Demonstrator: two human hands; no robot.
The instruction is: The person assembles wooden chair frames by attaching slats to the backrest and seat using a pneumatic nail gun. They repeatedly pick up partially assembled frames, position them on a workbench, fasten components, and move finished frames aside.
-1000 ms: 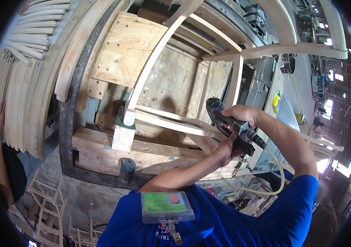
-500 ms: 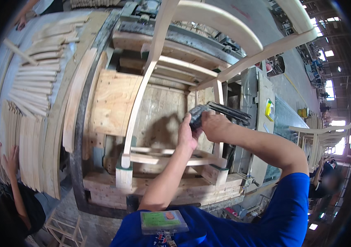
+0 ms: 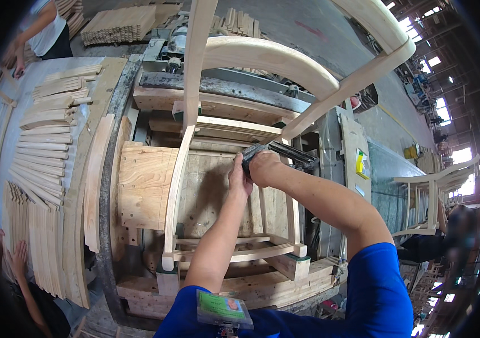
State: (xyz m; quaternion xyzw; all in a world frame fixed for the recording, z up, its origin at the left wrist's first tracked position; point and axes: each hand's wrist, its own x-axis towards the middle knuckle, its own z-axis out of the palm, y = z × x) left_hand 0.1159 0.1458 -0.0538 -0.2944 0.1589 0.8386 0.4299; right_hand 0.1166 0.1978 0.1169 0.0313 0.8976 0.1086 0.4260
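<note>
A wood shop, seen from above my own work: my left grip (image 3: 239,179) and my right grip (image 3: 266,169) are clenched around a black handheld tool (image 3: 291,154), held over the open middle of a pale wooden chair frame (image 3: 191,104). The chair frame lies below and around the tool, borne on a heavy timber fixture (image 3: 285,287), its curved top rail (image 3: 268,53) arching beyond, its sides running away from me. The tool's long axis goes crosswise instead, from my left grip out to the right and slightly back toward me, so that its slim end crosses the right side member (image 3: 293,219) in my view. My right grip is nearer to that member and to the corner just ahead, where the far cross rail (image 3: 240,126) meets the right upright (image 3: 335,97). Whether the tool touches wood I cannot tell; my two grips hide much of its body. At left, a co-worker's hand (image 3: 19,259) rests by stacked slats (image 3: 45,248), near loose wooden pieces (image 3: 37,163) on a bench (image 3: 12,127).
</note>
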